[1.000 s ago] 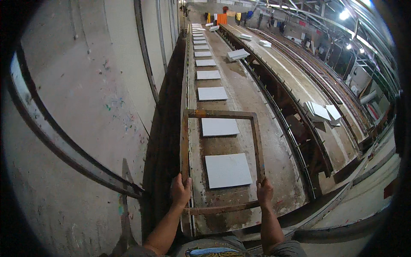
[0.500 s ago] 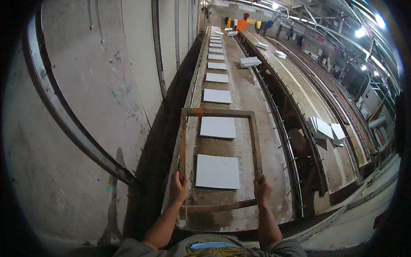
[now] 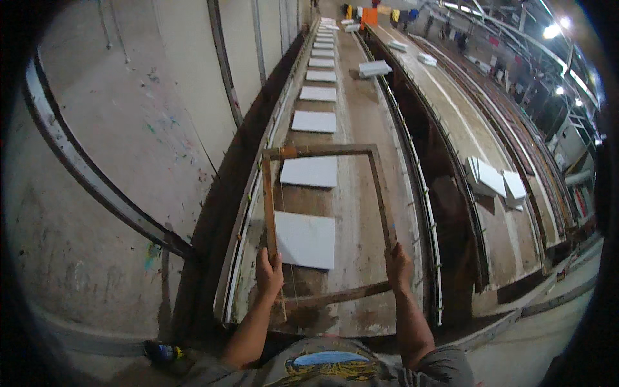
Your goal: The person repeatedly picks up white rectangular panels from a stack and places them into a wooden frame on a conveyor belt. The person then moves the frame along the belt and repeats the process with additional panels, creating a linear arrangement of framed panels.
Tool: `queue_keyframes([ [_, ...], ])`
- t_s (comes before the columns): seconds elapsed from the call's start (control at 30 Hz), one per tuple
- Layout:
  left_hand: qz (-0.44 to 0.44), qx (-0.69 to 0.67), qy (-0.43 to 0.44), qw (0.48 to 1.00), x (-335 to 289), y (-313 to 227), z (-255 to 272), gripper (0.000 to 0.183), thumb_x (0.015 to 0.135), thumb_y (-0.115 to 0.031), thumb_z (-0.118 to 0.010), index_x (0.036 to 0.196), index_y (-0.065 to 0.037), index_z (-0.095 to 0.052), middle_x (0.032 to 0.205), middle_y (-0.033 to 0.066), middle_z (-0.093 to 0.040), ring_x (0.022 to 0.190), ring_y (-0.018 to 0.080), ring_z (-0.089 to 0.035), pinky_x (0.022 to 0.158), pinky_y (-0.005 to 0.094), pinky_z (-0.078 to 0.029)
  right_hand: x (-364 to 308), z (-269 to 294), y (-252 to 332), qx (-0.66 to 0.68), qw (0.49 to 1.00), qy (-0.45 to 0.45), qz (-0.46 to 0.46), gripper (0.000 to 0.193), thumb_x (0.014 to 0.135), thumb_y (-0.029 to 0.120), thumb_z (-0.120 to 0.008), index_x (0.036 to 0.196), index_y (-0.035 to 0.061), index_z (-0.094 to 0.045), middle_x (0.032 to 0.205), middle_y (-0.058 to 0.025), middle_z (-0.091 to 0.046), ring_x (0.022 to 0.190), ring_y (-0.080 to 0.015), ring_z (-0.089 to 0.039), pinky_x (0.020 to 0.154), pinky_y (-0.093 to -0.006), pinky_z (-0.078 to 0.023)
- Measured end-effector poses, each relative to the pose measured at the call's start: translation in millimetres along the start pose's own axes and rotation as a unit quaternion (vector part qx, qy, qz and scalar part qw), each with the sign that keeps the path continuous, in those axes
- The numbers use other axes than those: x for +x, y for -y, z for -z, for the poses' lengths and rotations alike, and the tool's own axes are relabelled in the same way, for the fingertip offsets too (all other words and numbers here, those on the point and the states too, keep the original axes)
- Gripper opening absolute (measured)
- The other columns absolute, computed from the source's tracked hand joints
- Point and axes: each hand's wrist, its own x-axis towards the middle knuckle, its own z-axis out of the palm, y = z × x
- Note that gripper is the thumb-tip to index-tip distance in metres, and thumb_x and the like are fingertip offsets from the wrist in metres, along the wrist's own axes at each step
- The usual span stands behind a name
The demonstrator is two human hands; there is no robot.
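Both my hands grip a brown rectangular frame (image 3: 329, 151) with worn, stained bars, held over a long table (image 3: 361, 238). My left hand (image 3: 269, 274) is closed round the near part of its left bar. On the opposite bar, my right hand (image 3: 400, 267) is closed at about the same level. A thin thread hangs inside the left side. Through the opening I see the nearest white sheet (image 3: 306, 240), crossed at its left edge by the frame's bar, and a second white sheet (image 3: 311, 172) beyond it.
More white sheets (image 3: 314, 121) run in a row down the table. A white stack (image 3: 374, 69) lies farther off at its right edge. A parallel table (image 3: 496, 251) on the right bears white stacks (image 3: 487, 177). A stained wall (image 3: 129, 148) stands at left, past a dark gap.
My hands have shifted the frame rightward relative to the sheets, so the nearest sheet now sits against its left bar instead of mid-opening. My view has shifted too.
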Motion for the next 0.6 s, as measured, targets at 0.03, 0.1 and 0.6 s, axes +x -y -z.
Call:
queue_keyframes([
  [0.03,0.033,0.007,0.044,0.998,-2.9,-15.5,7.5,0.066,0.1,-0.041,-0.057,0.141,0.009,-0.043,0.134,0.0302,-0.054,0.124,0.043,-0.054,0.103,0.0458,-0.044,-2.4,3.3,-4.1,-0.017,1.0,0.002,-0.001,0.027,0.089,0.023,-0.07,0.106,0.0033,-0.065,0.086,-0.0203,-0.069,0.082,-0.0418,-0.068,0.068,-0.0484,-0.053],
  [0.1,0.094,0.016,0.123,0.988,4.8,-65.9,30.7,0.068,0.101,-0.042,-0.056,0.144,0.008,-0.041,0.137,0.0289,-0.052,0.127,0.042,-0.052,0.105,0.0466,-0.043,-9.4,4.4,-7.3,-0.025,0.999,-0.004,-0.028,0.027,0.089,0.024,-0.071,0.106,0.0052,-0.065,0.088,-0.0196,-0.07,0.083,-0.0415,-0.068,0.068,-0.0482,-0.053],
  [0.6,0.013,-0.05,0.047,0.998,-31.3,-68.6,-42.0,0.054,0.102,-0.033,-0.056,0.138,0.006,-0.047,0.119,0.025,-0.06,0.109,0.0407,-0.06,0.092,0.0461,-0.049,29.1,27.8,-73.7,-0.003,1.0,-0.005,0.003,0.024,0.087,0.02,-0.072,0.102,0.0063,-0.06,0.091,-0.0185,-0.07,0.086,-0.0419,-0.068,0.071,-0.0496,-0.052],
])
